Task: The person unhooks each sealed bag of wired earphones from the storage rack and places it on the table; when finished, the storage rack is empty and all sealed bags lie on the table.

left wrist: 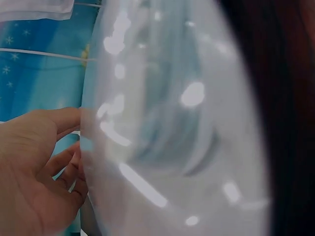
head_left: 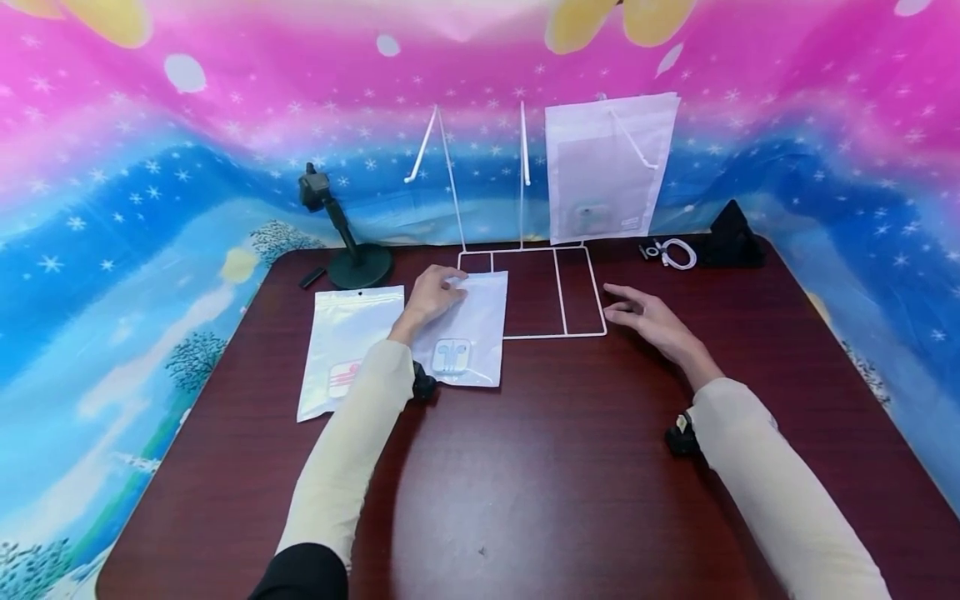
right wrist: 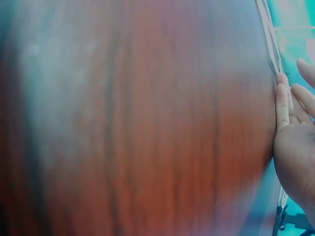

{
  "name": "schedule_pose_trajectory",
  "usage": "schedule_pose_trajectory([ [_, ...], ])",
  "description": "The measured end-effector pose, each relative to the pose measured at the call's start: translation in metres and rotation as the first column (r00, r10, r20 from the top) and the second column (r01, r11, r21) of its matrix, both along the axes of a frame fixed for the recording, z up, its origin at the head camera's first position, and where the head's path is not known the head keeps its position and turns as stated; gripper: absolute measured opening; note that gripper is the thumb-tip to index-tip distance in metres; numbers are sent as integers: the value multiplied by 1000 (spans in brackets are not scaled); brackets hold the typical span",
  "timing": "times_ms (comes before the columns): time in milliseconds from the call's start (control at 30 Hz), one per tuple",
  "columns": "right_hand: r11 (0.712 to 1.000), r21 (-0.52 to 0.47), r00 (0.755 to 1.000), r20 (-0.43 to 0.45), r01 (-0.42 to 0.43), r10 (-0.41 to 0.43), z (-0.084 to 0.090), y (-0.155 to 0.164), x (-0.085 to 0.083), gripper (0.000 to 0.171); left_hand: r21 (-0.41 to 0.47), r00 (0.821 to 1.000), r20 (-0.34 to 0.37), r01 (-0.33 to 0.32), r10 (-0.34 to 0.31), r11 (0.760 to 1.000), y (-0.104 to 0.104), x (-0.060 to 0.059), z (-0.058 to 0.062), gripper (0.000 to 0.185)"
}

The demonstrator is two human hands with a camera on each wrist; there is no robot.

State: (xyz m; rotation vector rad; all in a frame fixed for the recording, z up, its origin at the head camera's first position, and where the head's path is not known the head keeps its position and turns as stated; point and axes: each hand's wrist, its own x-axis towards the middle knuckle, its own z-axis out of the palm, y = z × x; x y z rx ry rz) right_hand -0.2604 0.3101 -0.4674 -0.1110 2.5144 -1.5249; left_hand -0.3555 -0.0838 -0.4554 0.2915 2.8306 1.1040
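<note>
My left hand (head_left: 433, 298) pinches the upper left part of a white zip bag (head_left: 480, 333) between thumb and fingers. Inside that bag shows a small case of earphones (head_left: 452, 357) with a blue tint. The bag fills most of the left wrist view, blurred and glossy, with the left hand (left wrist: 37, 172) at its edge. A second white bag (head_left: 348, 325), with pink earphones (head_left: 343, 377), lies to the left, partly covered by my left forearm. My right hand (head_left: 652, 319) holds nothing; its fingers are extended beside the right corner of the white wire rack (head_left: 592, 287).
A third white bag (head_left: 607, 167) hangs on the rack's right hook. The middle hook (head_left: 527, 158) and left hook (head_left: 420, 148) are bare. Toward the back stand a dark stand (head_left: 360, 265) and a black triangular object (head_left: 729, 237), with a coiled white cable (head_left: 678, 254) alongside.
</note>
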Motion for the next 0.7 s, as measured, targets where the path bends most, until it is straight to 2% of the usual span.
schedule_pose_trajectory([
  [233,1000,-22,1000,7,-2,3,2,3,2,64,13,999,-44,0,1,1000,3,2,-5,33],
  [400,993,-118,999,-22,20,-23,3,3,3,66,-15,998,-66,-10,9,1000,4,1,-6,34],
  [567,962,-272,996,-81,21,-44,11,4,1,62,-20,998,-52,-17,16,1000,1,1,-8,34],
  [700,928,-369,981,-149,58,-121,33,8,-5,57,-7,999,-49,-22,22,1000,-2,2,-9,33],
])
